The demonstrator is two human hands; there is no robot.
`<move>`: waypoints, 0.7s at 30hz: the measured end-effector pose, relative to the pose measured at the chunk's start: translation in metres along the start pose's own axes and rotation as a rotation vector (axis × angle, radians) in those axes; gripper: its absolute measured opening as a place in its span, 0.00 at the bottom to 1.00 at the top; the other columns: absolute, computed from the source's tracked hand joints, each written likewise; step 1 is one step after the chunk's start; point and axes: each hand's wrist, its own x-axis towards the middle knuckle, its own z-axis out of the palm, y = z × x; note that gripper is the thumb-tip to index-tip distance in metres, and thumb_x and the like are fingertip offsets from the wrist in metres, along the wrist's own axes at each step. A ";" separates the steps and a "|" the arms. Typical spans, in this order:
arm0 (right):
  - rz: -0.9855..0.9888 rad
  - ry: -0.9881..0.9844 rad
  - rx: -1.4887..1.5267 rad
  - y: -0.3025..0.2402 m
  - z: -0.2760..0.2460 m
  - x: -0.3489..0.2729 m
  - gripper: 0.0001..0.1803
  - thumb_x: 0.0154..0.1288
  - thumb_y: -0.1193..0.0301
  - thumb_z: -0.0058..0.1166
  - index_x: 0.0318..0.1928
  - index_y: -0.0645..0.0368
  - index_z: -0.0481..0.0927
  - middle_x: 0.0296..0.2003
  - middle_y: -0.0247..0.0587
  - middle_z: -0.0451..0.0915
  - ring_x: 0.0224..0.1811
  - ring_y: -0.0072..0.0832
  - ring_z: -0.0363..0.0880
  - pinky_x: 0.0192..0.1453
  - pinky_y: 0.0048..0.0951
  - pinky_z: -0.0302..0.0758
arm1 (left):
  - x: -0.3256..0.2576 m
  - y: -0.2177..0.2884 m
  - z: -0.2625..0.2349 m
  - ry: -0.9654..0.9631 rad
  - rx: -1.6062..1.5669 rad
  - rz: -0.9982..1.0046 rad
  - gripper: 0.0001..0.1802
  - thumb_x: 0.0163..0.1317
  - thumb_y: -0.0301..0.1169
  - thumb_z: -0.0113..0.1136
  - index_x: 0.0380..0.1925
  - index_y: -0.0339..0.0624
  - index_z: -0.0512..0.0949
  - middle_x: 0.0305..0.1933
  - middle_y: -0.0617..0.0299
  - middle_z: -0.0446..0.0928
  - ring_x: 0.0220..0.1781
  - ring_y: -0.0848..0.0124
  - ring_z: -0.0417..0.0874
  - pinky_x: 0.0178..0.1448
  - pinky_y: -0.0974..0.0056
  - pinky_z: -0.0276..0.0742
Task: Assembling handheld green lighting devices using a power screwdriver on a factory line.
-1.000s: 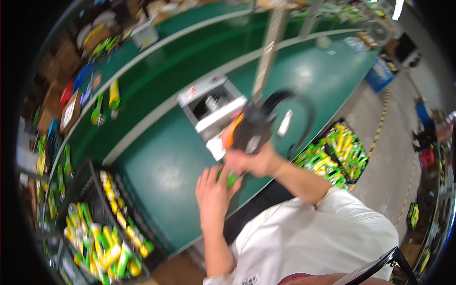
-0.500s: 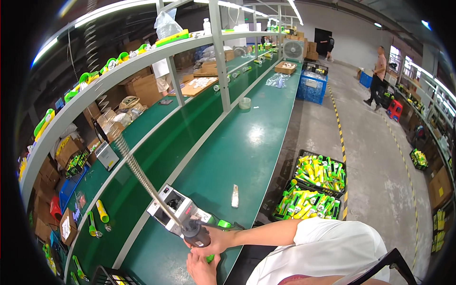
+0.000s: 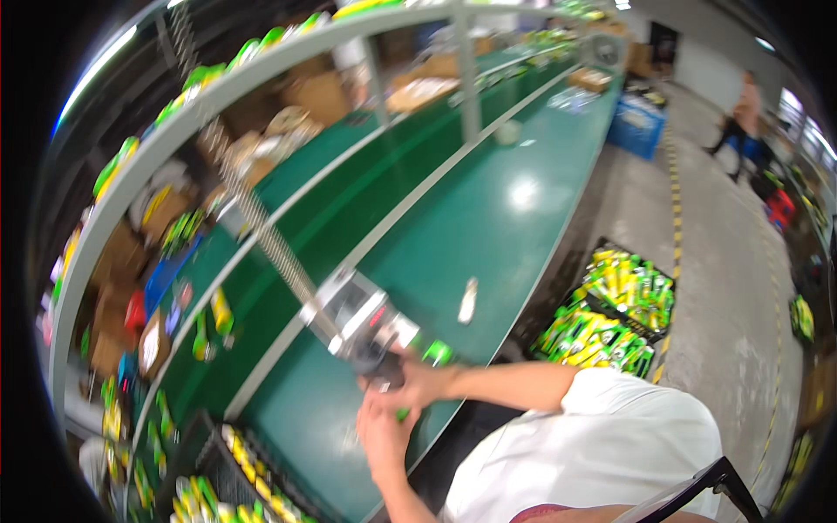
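The long green-topped bench point(image 3: 488, 235) ran away up the picture, with a grey metal shelf rail point(image 3: 261, 65) above it carrying green and yellow items. Half a second earlier the view had sat higher and farther right; now it had swung left and down, so the bench looked closer. Black crates of yellow-green packs point(image 3: 615, 305) stood on the floor to the right. A coiled metal hose point(image 3: 261, 235) led down to a grey box-shaped tool point(image 3: 359, 318), as before. The right hand point(image 3: 410, 379) was closed around the dark powered tool head point(image 3: 381, 364), and the left hand point(image 3: 379, 431) was just below, holding a small green part point(image 3: 403, 415), mostly hidden. A small white stick-shaped piece point(image 3: 468, 301) lay on the bench, well apart
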 end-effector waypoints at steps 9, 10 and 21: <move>-0.324 0.168 0.016 -0.034 -0.033 -0.002 0.16 0.65 0.73 0.62 0.51 0.61 0.75 0.23 0.34 0.78 0.22 0.23 0.77 0.29 0.26 0.76 | 0.010 0.015 -0.026 -0.017 0.031 -0.049 0.25 0.50 0.37 0.78 0.49 0.45 0.85 0.42 0.61 0.83 0.43 0.62 0.84 0.49 0.56 0.77; -0.174 0.147 0.254 -0.050 -0.038 -0.004 0.16 0.65 0.74 0.59 0.51 0.62 0.72 0.20 0.34 0.75 0.18 0.24 0.75 0.24 0.26 0.75 | 0.003 0.010 -0.031 -0.033 0.056 -0.096 0.25 0.50 0.37 0.78 0.49 0.45 0.85 0.42 0.61 0.83 0.43 0.62 0.84 0.49 0.56 0.77; -0.398 0.188 0.198 -0.056 -0.134 -0.010 0.16 0.68 0.71 0.55 0.51 0.64 0.67 0.18 0.32 0.67 0.14 0.22 0.67 0.23 0.27 0.71 | -0.015 -0.009 -0.084 0.244 -0.198 -0.192 0.30 0.39 0.24 0.83 0.48 0.33 0.85 0.44 0.52 0.84 0.41 0.57 0.86 0.46 0.58 0.83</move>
